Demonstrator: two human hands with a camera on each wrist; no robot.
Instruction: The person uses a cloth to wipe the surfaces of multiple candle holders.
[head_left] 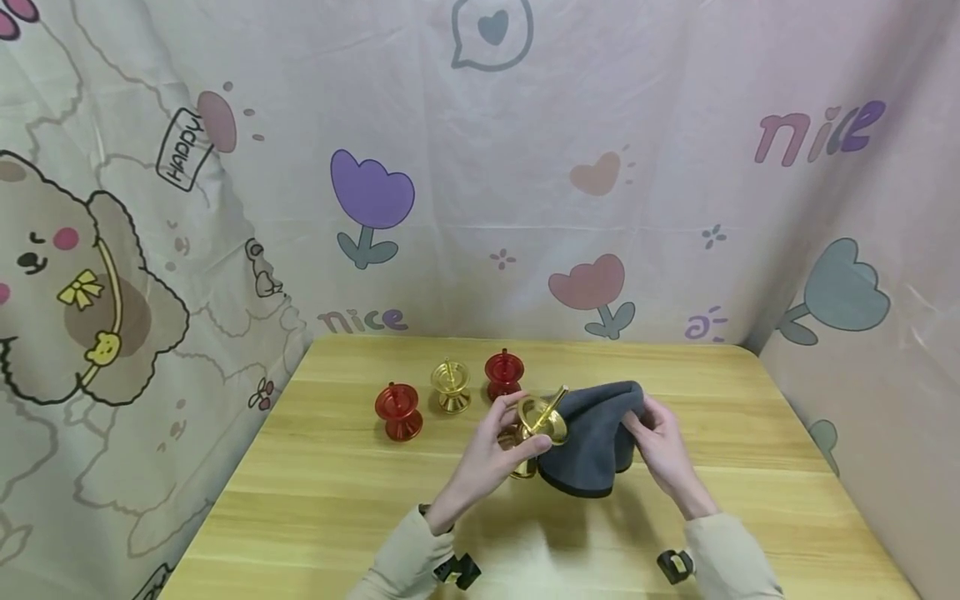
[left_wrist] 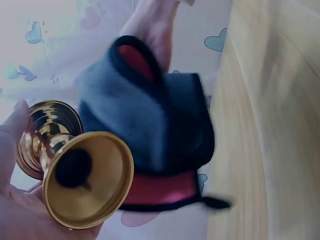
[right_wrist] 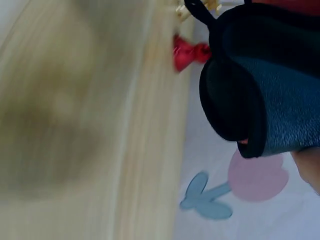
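My left hand [head_left: 483, 462] holds a gold goblet-shaped lamp holder [head_left: 534, 410] with a thin rod standing up from its bowl. It is tilted, and in the left wrist view the lamp holder's flared, hollow underside [left_wrist: 110, 175] faces the camera. My right hand [head_left: 667, 446] pinches a dark grey cloth [head_left: 581, 450] by its upper right part. The cloth hangs in folds right beside the lamp holder; its black-edged border and pinkish-red reverse [left_wrist: 160, 187] show in the left wrist view. In the right wrist view the folded cloth [right_wrist: 295, 105] hides most of the fingers.
Behind the hands, on the wooden table [head_left: 322, 500], stand a red lamp holder [head_left: 399, 412], a gold one [head_left: 451, 387] and another red one [head_left: 504, 375]. A printed curtain [head_left: 465, 183] rises along the table's back edge and sides.
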